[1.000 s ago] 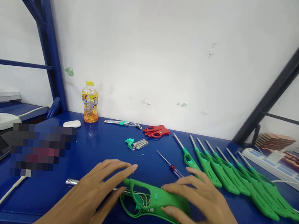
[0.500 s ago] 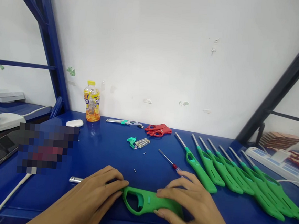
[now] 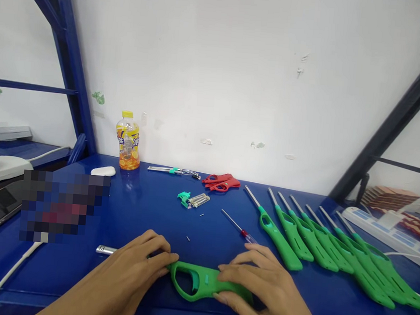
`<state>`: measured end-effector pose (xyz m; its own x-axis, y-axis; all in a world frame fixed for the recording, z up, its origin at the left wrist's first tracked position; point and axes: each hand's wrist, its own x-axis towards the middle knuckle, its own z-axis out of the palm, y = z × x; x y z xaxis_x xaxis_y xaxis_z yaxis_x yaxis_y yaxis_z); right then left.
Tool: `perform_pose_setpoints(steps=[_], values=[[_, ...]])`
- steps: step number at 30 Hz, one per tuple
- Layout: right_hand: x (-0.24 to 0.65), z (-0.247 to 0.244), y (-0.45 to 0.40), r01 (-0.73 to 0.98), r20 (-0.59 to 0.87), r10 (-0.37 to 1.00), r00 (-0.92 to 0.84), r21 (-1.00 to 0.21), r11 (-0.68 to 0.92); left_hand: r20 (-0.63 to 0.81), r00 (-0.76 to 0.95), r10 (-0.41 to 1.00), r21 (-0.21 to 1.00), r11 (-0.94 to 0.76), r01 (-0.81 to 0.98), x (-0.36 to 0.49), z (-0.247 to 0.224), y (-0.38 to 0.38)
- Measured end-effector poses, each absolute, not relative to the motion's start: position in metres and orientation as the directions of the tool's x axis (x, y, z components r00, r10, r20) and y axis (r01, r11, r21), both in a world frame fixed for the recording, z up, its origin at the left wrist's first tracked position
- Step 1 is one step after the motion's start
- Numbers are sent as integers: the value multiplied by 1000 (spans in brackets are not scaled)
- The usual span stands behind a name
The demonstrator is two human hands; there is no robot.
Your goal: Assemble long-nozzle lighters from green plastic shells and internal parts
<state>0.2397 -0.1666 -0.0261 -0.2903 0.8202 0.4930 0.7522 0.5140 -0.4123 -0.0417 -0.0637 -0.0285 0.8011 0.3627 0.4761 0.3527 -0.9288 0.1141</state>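
A green long-necked lighter (image 3: pixel 201 289) lies level near the table's front edge, with the metal tip of its tube pointing left. My left hand (image 3: pixel 138 266) is closed around the front of its body, where the tube begins, and covers much of the tube. My right hand (image 3: pixel 265 285) grips the handle between thumb and fingers, hiding part of the rear end. Just beyond my right hand lies a screwdriver (image 3: pixel 244 232) with a red and clear handle. Two tiny metal pins or screws (image 3: pixel 188 238) rest on the blue table (image 3: pixel 147 211) ahead of the lighter.
Several green lighters (image 3: pixel 279 240) lie in a row at right, beside a white power strip (image 3: pixel 382 231). Farther back are red lighter shells (image 3: pixel 222 182), small teal and metal parts (image 3: pixel 192 200), metal tubes (image 3: pixel 172 170) and a drink bottle (image 3: pixel 128 144). A white cable (image 3: pixel 7 277) runs at left.
The view has shifted slightly. Both hands keep their hold on the green lighter, and my right hand sits a little clear of the screwdriver's handle, which shows more.
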Motion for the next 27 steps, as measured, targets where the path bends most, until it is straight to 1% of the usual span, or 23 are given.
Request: perform_pose_setpoints(steps=[5, 10, 13, 17, 19, 20, 21, 23, 25, 27], values=[[238, -25, -166, 766, 481, 819, -314, -382, 518, 405, 813, 418, 155, -908, 390, -48, -38, -62], [236, -30, -167, 786, 464, 815, -348, -329, 523, 393, 798, 457, 197, -889, 413, -44, -37, -66], [236, -33, -169, 788, 461, 812, -358, -317, 528, 433, 775, 461, 146, -884, 444, -48, -35, -66], [235, -29, -172, 792, 437, 823, -363, -321, 520, 567, 680, 465, 33, -838, 545, -75, -40, -55], [234, -27, -173, 790, 424, 833, -356, -339, 510, 592, 661, 461, 4, -822, 569, -87, -44, -50], [234, -26, -172, 791, 416, 839, -350, -349, 503, 556, 682, 476, 7, -822, 569, -89, -45, -48], [234, -25, -172, 789, 411, 843, -348, -357, 500, 507, 745, 433, 5, -866, 500, -87, -46, -48], [234, -25, -171, 786, 408, 846, -343, -369, 497, 545, 747, 380, 25, -898, 439, -74, -46, -50], [235, -26, -171, 782, 409, 848, -338, -379, 495, 574, 718, 394, 28, -886, 463, -58, -46, -55], [236, -27, -171, 783, 399, 858, -323, -396, 479, 543, 734, 408, 42, -886, 462, -45, -47, -58]])
